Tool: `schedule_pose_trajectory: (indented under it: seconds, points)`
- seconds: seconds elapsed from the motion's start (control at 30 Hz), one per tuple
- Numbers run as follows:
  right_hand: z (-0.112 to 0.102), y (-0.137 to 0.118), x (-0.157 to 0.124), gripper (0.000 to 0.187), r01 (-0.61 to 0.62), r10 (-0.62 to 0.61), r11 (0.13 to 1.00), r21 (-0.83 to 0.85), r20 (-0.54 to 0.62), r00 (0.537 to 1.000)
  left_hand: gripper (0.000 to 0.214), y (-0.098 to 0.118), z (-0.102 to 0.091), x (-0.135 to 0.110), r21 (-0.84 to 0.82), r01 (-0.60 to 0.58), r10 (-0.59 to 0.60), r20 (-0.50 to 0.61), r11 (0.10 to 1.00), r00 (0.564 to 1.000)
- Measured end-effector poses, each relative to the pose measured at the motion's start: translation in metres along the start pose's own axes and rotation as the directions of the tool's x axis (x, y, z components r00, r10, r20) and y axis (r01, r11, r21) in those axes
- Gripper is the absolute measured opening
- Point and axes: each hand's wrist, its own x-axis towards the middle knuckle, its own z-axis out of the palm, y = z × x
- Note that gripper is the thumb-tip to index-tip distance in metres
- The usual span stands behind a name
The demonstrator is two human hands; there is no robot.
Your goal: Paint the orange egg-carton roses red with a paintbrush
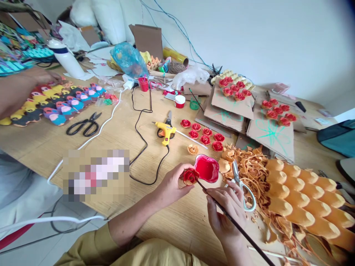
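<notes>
My left hand (173,184) is closed round a small paper rose (190,176), partly red, held just above the table. My right hand (224,210) pinches a long thin dark paintbrush (235,225); its tip touches the rose. Right behind the rose sits a small dish of red paint (207,169). One unpainted orange rose (192,149) lies beyond it, and several finished red roses (205,135) lie in a group farther back. White-handled scissors (244,188) rest beside my right hand.
A yellow glue gun (165,131) with a black cord, black scissors (84,126), an orange egg carton (302,199) with cut scraps, and cardboard sheets (273,135) carrying more red roses. Another person's arm (19,90) reaches over colourful figures (52,103) at far left.
</notes>
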Motion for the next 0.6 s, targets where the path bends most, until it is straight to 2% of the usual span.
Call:
schedule_pose_trajectory:
  seconds: [0.33,0.6]
  points:
    - [-0.0085,0.0003,0.0005,0.016,0.046,-0.048,0.997,-0.057,-0.026,0.999,0.045,-0.0027,-0.0004,0.0,0.042,-0.009,0.01,-0.02,0.999,1.0]
    - [-0.0049,0.0022,-0.0026,0.018,0.005,-0.009,1.0,-0.029,-0.111,0.994,0.048,-0.0006,0.0007,-0.0001,-0.033,0.031,-0.03,0.008,0.999,1.0]
